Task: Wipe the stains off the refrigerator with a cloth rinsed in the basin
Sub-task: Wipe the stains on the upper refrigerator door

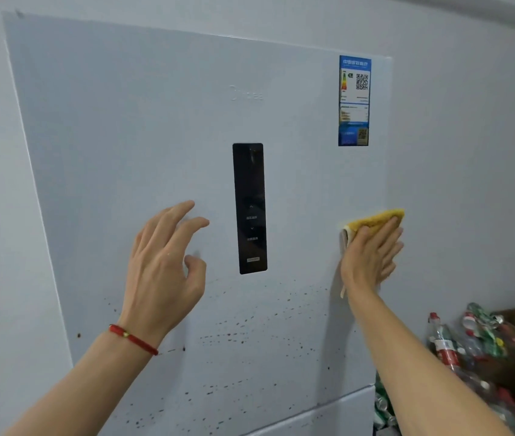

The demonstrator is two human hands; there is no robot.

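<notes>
Yellow cloth (375, 222) under flat right hand (371, 258) fingers at refrigerator (143, 127) right edge; left hand (163, 269) fingers spread, loose.

Smooth fridge door, rough cloth

The refrigerator (155, 136) door at frame centre looks smooth and faintly sheeny, speckled with dark stains (250, 325) low down; its control panel (250, 209) is glossy black, the label (354, 100) at upper right glossy printed paper, the yellow cloth (372, 220) coarse and matt.
</notes>
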